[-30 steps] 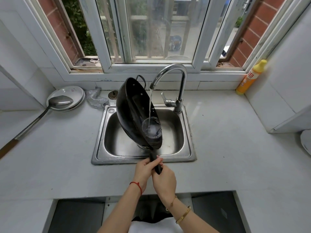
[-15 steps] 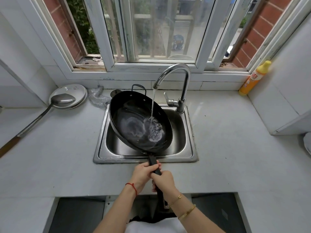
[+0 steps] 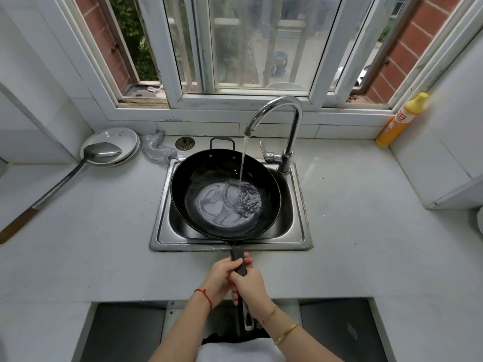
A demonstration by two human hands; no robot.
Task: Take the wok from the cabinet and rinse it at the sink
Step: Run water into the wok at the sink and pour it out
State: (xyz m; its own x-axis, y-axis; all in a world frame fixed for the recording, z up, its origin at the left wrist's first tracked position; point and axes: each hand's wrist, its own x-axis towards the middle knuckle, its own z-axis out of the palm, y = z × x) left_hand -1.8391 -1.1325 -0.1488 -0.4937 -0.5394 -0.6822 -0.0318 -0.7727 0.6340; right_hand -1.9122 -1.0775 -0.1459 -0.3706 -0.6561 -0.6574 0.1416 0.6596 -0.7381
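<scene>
On the grey table (image 3: 366, 231), at the far left, 2 round white plates (image 3: 125, 138) sit stacked. A metal ladle (image 3: 103, 152) rests its bowl on the top plate, its long shaft running toward the near left and ending in a brown wooden grip. Just right of the plates lies a crumpled silvery scouring pad (image 3: 156, 150), with a round metal drain strainer (image 3: 185, 142) beside it. At the far right corner an orange bottle with a yellow cap (image 3: 400, 121) stands against the wall. Behind, a white-framed window (image 3: 251, 95) shows brick.
</scene>
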